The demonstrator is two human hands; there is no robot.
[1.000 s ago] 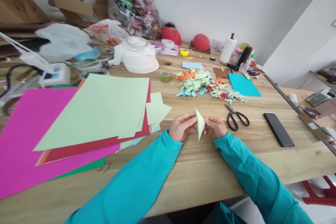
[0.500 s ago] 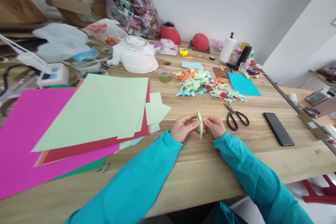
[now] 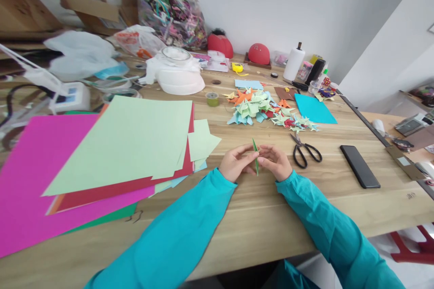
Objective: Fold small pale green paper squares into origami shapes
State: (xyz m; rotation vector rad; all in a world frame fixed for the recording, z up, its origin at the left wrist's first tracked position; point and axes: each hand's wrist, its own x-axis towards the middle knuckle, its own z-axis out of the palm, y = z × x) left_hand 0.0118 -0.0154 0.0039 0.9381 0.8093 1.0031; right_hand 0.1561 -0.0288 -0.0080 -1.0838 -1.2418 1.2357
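Item: folded pale-green paper piece (image 3: 255,167), thin, seen nearly edge-on, held above the wood-grain counter (image 3: 244,235). Long axis: near 12 to 6 o'clock, top leaning slightly toward 11.

Left hand (image 3: 237,163): pinching the paper, which lies at its 3 o'clock. Right hand (image 3: 276,163): narrow, thumb and fingertips on the paper, which lies at its 9 o'clock. Neither is nearer; both touch.

Surroundings, from the paper: multicoloured folded-paper pile (image 3: 251,108), 12 o'clock; black-handled metal scissors (image 3: 299,145), 2 o'clock; flat pale-green paper sheets (image 3: 132,137), 9 to 10 o'clock.
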